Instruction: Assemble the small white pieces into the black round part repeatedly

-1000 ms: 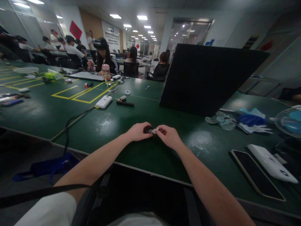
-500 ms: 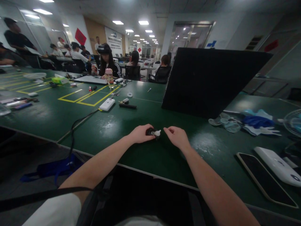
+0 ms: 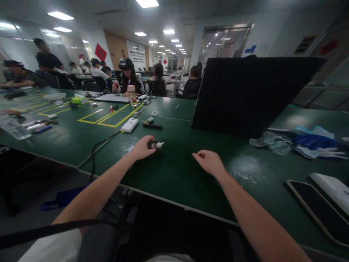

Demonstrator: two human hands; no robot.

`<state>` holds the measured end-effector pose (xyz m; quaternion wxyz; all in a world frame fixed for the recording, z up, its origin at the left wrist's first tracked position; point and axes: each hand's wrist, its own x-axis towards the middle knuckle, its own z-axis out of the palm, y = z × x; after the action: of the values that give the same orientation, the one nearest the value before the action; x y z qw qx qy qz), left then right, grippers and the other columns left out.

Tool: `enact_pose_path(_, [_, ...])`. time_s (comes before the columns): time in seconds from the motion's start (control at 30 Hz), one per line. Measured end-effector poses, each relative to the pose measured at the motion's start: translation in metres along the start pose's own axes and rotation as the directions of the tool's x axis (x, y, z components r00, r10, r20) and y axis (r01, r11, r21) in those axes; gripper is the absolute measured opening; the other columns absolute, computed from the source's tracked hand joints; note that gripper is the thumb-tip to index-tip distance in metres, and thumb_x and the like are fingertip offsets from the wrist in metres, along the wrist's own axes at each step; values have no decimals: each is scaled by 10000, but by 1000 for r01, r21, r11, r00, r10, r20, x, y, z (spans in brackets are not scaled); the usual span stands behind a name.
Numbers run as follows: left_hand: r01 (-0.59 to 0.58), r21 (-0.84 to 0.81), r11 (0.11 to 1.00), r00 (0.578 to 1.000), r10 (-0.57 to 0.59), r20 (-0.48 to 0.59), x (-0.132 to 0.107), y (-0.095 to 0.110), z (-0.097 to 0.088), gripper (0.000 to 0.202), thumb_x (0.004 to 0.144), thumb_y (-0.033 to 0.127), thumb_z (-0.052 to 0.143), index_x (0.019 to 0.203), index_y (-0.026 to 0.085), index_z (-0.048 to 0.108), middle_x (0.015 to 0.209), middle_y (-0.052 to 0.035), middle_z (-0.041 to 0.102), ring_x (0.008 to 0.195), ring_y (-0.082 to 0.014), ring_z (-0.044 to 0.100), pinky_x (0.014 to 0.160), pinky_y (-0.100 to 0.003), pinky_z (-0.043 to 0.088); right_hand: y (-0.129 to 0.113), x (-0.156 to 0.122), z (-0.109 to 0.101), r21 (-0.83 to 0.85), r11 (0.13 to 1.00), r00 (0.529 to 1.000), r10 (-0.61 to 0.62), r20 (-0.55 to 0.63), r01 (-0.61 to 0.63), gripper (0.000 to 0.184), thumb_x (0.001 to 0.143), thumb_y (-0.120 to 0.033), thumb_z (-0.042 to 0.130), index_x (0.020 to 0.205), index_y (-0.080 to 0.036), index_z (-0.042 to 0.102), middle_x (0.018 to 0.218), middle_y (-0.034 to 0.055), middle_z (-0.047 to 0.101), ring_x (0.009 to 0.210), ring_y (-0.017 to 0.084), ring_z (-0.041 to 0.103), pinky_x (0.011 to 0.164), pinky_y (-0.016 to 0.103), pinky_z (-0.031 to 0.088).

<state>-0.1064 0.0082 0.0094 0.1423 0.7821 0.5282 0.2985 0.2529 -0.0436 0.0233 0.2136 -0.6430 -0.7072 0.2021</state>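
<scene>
My left hand [image 3: 144, 147] is wrapped round a small dark bottle with a white nozzle [image 3: 159, 145], whose tip points to the right. The bottle is low over the green table [image 3: 174, 174]; I cannot tell whether its base touches the surface. Well to the right of it, my right hand [image 3: 208, 162] is closed in a pinch with thumb and forefinger together. Whatever those fingers hold, if anything, is too small or hidden to name.
A large black panel [image 3: 245, 94] stands tilted at the back right. Gloves [image 3: 313, 142] and clear plastic pieces [image 3: 272, 142] lie beyond my right hand, a phone [image 3: 319, 207] nearer. A white power bank [image 3: 129, 124] and a black bar [image 3: 152, 126] lie behind my left hand.
My left hand has carried the bottle to the left, away from my right hand, so the gap between them is wider. My right hand stays pinched; the view has shifted somewhat left.
</scene>
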Motion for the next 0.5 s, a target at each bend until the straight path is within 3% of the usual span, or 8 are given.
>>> enact_pose_path(0.1, [128,184,975,991,-119,-57,-12,-35,-36,502,784,337,686,1260,229,571,1262,-85,646,1116,-269,638,998,-419,510,2,1,2,27,999,1000,-19,-7,19,315,901,-525,606,903,-246,753,790,48,726,652,201,650,537,321,478])
enact_pose_path(0.23, [42,429,902,999,-26,-42,-27,-59,-65,478,805,231,608,1281,271,600,1379,-84,574,1244,-300,563,1095,-422,438,5,3,5,39,999,999,-33,-1,33,316,894,-530,611,898,-251,759,810,46,731,662,201,657,544,323,492])
enact_pose_path(0.4, [-41,617,786,999,32,25,-35,-66,-73,504,832,148,523,1300,304,625,1460,-99,505,1311,-357,499,1123,-520,361,7,3,5,39,999,999,-34,2,34,334,883,-545,615,887,-247,765,833,45,733,685,202,663,561,326,501])
enact_pose_path(0.5, [31,627,779,998,8,-60,-37,-72,-71,506,835,154,527,1312,303,610,1512,-102,454,1324,-372,487,1100,-536,370,6,2,4,30,999,999,-16,36,15,319,887,-528,615,915,-247,764,826,42,735,675,198,664,565,325,509])
